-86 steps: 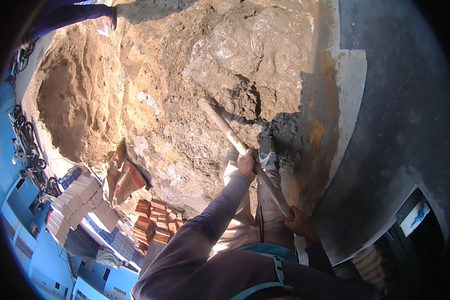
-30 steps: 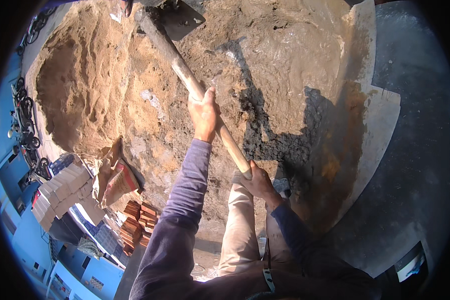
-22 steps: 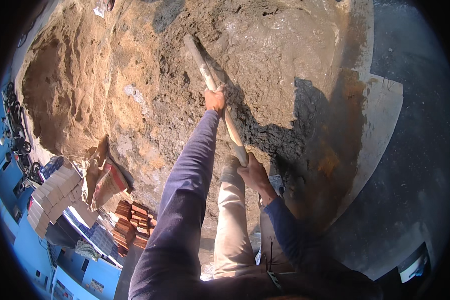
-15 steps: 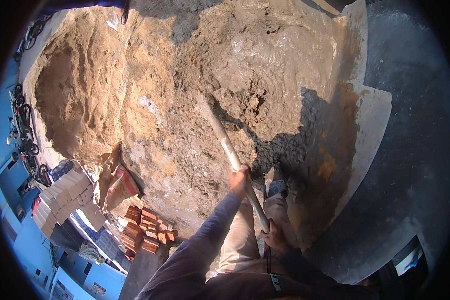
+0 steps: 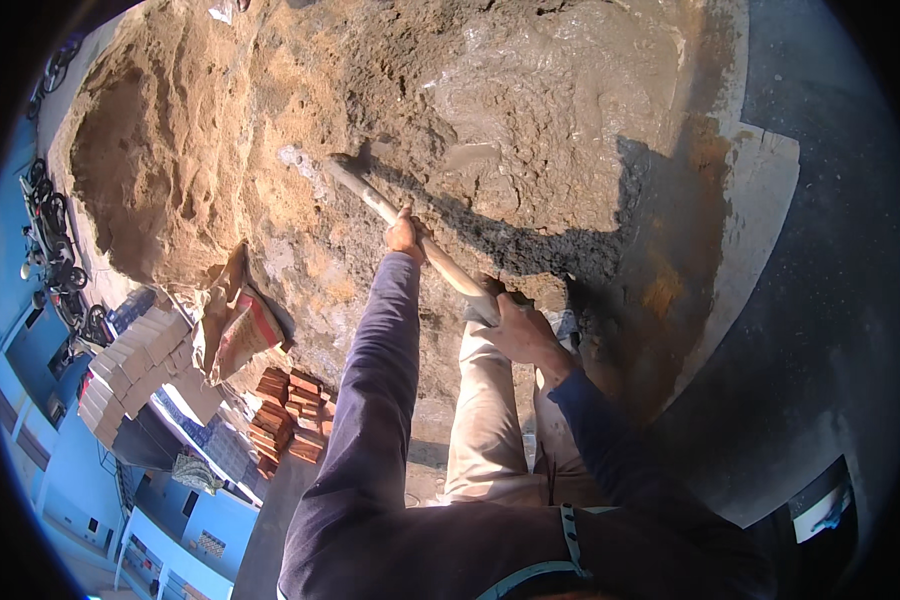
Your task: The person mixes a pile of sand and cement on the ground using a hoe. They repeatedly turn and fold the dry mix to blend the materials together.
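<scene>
I grip a long pale wooden tool handle [image 5: 450,268] with both hands. My left hand [image 5: 404,236] is wrapped round it farther out, with the arm stretched forward. Nearer my body, my right hand [image 5: 523,330] is closed round the handle close to its near end. The handle slants away to the far left, and its far end meets the wet mortar [image 5: 530,190] beside dry sand. Only a small dark part shows at that end, so I cannot tell the blade's kind. My legs [image 5: 490,420] stand at the near edge of the mix.
At the left rises a sand heap [image 5: 200,140]. Nearer lie torn sacks [image 5: 235,335], stacked pale blocks [image 5: 135,365] and red bricks [image 5: 288,415]. Motorcycles [image 5: 55,240] stand by a blue building. A dark smooth floor [image 5: 820,280] with a pale raised edge lies to the right.
Both hands have moved forward with the handle, and its far end has shifted left and farther away. My left arm is straighter, and my right hand has risen from beside my thigh.
</scene>
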Action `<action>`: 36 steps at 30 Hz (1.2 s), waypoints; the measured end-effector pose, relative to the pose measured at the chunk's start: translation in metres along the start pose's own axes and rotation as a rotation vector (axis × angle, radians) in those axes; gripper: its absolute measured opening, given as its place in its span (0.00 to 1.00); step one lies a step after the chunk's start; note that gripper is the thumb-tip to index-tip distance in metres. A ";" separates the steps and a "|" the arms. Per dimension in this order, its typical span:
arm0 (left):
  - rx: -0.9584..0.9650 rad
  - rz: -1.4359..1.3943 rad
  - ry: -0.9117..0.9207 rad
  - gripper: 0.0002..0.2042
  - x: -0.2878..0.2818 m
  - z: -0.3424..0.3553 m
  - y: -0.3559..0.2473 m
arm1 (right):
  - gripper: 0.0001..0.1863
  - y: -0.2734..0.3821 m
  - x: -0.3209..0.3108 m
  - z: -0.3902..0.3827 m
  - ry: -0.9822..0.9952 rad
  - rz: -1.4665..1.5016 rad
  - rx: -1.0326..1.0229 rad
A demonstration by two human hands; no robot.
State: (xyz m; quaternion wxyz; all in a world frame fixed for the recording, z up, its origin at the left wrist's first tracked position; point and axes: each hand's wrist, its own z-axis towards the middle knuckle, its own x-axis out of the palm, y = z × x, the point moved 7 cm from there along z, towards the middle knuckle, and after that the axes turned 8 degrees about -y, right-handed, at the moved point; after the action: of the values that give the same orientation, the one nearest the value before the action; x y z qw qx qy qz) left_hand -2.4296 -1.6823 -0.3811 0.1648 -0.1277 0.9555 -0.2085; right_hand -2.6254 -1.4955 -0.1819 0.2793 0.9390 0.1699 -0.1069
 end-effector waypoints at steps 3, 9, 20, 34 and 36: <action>-0.113 -0.033 0.177 0.08 0.001 -0.106 0.142 | 0.24 -0.100 -0.012 -0.130 -0.243 -0.025 0.056; -0.531 -0.014 0.369 0.07 -0.010 -0.324 0.160 | 0.29 -0.176 -0.025 -0.298 -0.408 -0.083 -0.138; 0.193 0.079 0.398 0.11 0.162 -0.142 -0.025 | 0.19 -0.053 -0.052 -0.062 -0.300 -0.040 0.060; -0.261 0.217 0.455 0.11 0.085 -0.331 0.109 | 0.18 -0.169 0.002 -0.234 -0.445 0.294 0.197; 0.111 0.351 0.429 0.12 0.138 -0.312 0.010 | 0.18 -0.128 -0.012 -0.136 -0.599 0.334 -0.005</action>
State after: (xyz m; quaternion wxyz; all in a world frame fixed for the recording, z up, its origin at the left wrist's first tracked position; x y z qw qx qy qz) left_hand -2.6720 -1.6052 -0.1538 -0.0009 0.0961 0.9632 -0.2509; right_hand -2.6705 -1.3213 -0.1290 0.3328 0.8801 -0.0754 -0.3301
